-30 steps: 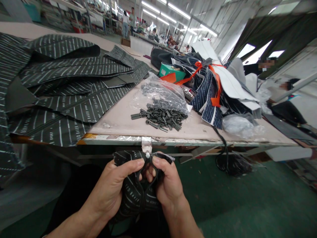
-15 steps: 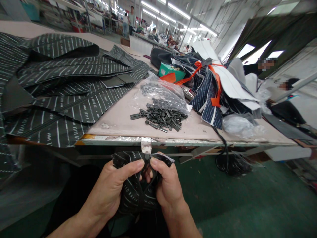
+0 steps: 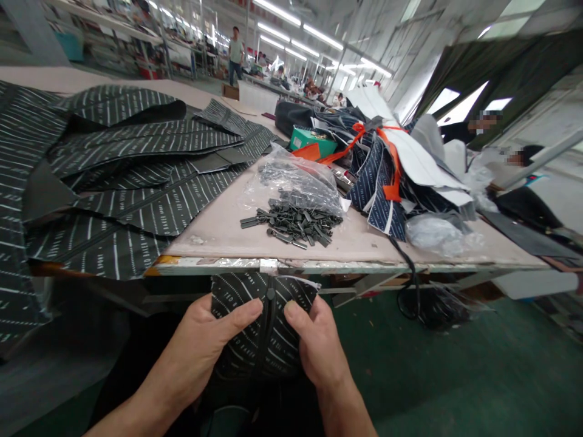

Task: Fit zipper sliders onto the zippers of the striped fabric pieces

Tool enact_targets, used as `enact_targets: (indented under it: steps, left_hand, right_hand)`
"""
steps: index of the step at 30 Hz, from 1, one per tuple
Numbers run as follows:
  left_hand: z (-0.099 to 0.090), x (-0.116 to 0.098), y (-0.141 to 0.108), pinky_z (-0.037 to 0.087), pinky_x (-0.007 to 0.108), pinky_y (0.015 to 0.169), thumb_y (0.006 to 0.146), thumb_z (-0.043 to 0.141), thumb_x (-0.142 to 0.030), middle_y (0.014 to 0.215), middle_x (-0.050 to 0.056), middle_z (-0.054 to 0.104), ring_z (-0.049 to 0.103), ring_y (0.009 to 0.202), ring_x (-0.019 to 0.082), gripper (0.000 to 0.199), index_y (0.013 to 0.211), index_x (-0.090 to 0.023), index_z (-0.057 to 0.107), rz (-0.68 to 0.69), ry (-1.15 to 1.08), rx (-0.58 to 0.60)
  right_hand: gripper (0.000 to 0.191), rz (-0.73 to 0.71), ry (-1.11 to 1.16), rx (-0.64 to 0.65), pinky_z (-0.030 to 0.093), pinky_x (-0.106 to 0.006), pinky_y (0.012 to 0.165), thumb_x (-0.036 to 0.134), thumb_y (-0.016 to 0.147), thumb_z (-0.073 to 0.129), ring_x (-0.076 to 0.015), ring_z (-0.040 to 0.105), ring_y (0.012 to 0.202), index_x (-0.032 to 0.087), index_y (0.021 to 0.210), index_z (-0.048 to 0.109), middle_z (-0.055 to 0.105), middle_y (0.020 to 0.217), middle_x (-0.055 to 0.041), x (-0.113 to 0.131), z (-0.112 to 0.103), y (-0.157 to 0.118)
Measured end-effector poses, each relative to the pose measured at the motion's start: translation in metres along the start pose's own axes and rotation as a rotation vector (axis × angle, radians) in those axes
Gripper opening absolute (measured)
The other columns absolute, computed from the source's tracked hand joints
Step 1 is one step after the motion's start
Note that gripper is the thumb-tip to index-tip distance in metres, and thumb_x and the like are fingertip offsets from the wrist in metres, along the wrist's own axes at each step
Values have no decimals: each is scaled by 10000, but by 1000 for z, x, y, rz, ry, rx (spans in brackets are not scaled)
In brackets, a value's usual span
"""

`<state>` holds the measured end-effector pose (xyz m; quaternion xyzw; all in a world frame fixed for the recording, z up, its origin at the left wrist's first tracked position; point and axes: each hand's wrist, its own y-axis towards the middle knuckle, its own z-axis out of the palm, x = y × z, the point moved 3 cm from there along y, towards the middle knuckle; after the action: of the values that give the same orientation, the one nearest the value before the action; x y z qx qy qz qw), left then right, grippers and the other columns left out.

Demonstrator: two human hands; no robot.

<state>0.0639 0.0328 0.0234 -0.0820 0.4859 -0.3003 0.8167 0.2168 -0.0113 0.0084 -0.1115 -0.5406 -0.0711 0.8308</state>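
In front of the table edge, both hands grip a dark fabric panel (image 3: 285, 331) printed with white lettering and broken stripes. A black zipper (image 3: 263, 340) runs down its middle, and a small round dark piece (image 3: 271, 294) sits near its top. My left hand (image 3: 212, 334) is closed on the panel's left side, thumb pressed flat towards the zipper. On the right side, my right hand (image 3: 316, 340) clasps the cloth with its thumb on top. The other fingers are hidden behind the fabric. Just beyond, a metal piece (image 3: 268, 264) is fixed to the table edge.
Loose dark zipper pulls (image 3: 305, 221) spill from a clear plastic bag (image 3: 303, 173) on the table (image 3: 218, 240). Matching printed panels (image 3: 150, 145) pile up at left. Navy pieces (image 3: 378, 176) tied with orange strips lie right of a green box (image 3: 314, 141). People are in the background.
The zipper edges, parted around a gap before, now lie together with the panel spread flatter. My thumbs have moved down and apart from the round piece, and the panel's top sits slightly higher.
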Motion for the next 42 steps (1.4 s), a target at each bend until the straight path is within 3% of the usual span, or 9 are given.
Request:
enact_targets:
  steps: [4, 13, 20, 30, 42]
  left_hand:
    - [2, -1, -2, 638, 321, 616, 609, 977, -346, 738, 95, 844, 775, 635, 266, 320, 836, -164, 844, 6, 10, -30]
    - [18, -8, 2, 612, 252, 592, 507, 997, -290, 642, 66, 810, 727, 589, 195, 301, 709, -139, 833, 22, -113, -96]
    - [13, -2, -2, 609, 236, 588, 538, 989, -249, 676, 52, 822, 734, 598, 183, 255, 714, -146, 836, 1, -135, -43]
    - [9, 5, -3, 625, 262, 611, 522, 993, -247, 746, 77, 851, 746, 611, 195, 283, 736, -146, 840, 3, -138, -72]
    - [9, 8, -6, 642, 267, 615, 518, 993, -228, 758, 81, 860, 762, 614, 206, 283, 749, -149, 850, 18, -151, -67]
  right_hand:
    - [359, 35, -78, 68, 596, -345, 797, 394, 743, 901, -230, 739, 811, 181, 1021, 818, 819, 960, -61, 2, -4, -4]
    - [253, 49, -8, -30, 538, -269, 620, 388, 729, 903, -166, 650, 617, 175, 845, 830, 770, 736, -21, 1, 13, -1]
    - [217, 51, -23, 0, 513, -267, 616, 345, 740, 876, -161, 611, 620, 171, 853, 813, 740, 728, -9, -4, 11, -8]
    - [246, 29, -91, -83, 450, -219, 518, 377, 749, 867, -110, 509, 547, 149, 772, 779, 645, 620, 12, -2, 10, -8]
    - [281, 74, 18, -83, 495, -219, 530, 400, 711, 898, -115, 549, 547, 148, 806, 818, 704, 660, -10, -8, 11, -11]
